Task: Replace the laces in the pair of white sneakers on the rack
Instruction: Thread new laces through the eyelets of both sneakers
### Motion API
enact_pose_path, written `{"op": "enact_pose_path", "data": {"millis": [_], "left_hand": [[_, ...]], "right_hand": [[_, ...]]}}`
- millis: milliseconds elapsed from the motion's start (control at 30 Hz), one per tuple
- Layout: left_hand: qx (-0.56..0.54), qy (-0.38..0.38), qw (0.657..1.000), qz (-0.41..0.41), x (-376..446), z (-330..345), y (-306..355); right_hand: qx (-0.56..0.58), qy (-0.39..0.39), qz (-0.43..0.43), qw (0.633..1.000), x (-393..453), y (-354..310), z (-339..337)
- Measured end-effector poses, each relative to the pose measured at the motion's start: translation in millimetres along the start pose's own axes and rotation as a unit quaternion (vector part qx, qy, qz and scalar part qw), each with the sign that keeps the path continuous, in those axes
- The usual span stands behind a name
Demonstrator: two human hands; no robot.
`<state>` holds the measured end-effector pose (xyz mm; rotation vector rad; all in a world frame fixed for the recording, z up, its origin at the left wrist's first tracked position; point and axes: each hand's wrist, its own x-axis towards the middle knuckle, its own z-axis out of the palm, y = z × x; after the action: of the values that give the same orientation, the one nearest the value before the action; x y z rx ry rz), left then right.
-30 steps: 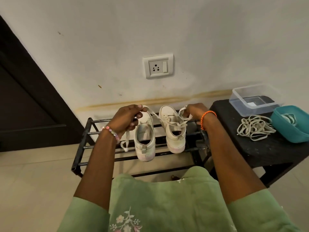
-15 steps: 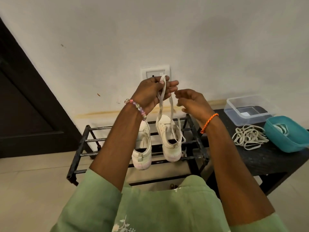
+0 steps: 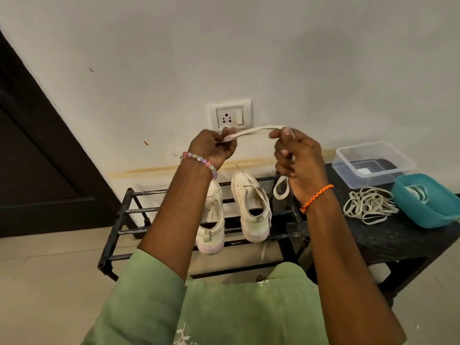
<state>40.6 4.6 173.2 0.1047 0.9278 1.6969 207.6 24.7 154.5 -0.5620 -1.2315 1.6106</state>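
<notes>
On the rack [image 3: 119,220] sit the two white sneakers [image 3: 251,207]. Above them the left hand [image 3: 214,148] and right hand [image 3: 296,155] each pinch one lace [image 3: 251,132] taut (loop dangling); a loose pinch could drop it between the rails.

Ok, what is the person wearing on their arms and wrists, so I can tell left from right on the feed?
The left hand has a bracelet of clear pastel beads at the wrist. The right hand has a braided orange thread band. Both forearms are bare; loose light green sleeves end near the elbows. The same green garment shows white flower embroidery at the bottom edge.
</notes>
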Motion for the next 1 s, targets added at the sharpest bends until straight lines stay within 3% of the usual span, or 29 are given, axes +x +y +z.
{"op": "enact_pose_path", "data": {"millis": [167, 267, 367, 433, 533, 567, 633, 767, 867, 933, 1000], "left_hand": [[-0.08, 0.145, 0.986, 0.004, 29.1, -53.8, 2.3], [0.002, 0.178, 0.984, -0.019, 33.3, -83.8, 0.0], [0.107, 0.108, 0.988, -0.022, 34.2, -80.1, -4.0], [0.135, 0.035, 0.99, -0.037, 29.1, -59.0, -2.2], [0.228, -0.063, 0.97, -0.049, 22.7, -20.2, 0.5], [0.272, -0.089, 0.957, -0.054, 22.4, -8.5, 1.4], [0.41, -0.103, 0.905, -0.041, 20.4, 11.9, 0.7], [0.741, -0.055, 0.669, 0.035, 41.9, 31.5, -8.2], [0.743, -0.052, 0.665, 0.064, 56.2, 45.1, -12.3], [0.75, -0.028, 0.653, 0.1, 56.9, 58.4, -13.1], [0.753, 0.009, 0.648, 0.116, 57.8, 64.5, -13.8]], "right_hand": [[0.228, 0.139, -0.059, 0.962, 8.1, -2.4, -28.9], [0.238, 0.23, -0.029, 0.943, 19.1, 8.8, -51.0], [0.055, 0.285, 0.078, 0.954, 41.9, 33.5, -58.4], [-0.163, 0.245, 0.157, 0.943, 57.8, 46.6, -53.4], [-0.458, 0.129, 0.213, 0.854, 69.6, 49.5, -40.4], [-0.495, 0.115, 0.207, 0.836, 69.8, 45.5, -34.4], [-0.492, 0.108, 0.152, 0.851, 74.1, 37.4, -27.8], [-0.354, 0.098, 0.045, 0.929, 75.6, 24.5, -6.8], [-0.194, 0.017, 0.046, 0.98, 66.2, 21.2, 2.2], [-0.109, -0.03, 0.064, 0.991, 60.6, 19.4, 5.0], [-0.103, -0.034, 0.059, 0.992, 60.5, 18.7, 3.6]]}}
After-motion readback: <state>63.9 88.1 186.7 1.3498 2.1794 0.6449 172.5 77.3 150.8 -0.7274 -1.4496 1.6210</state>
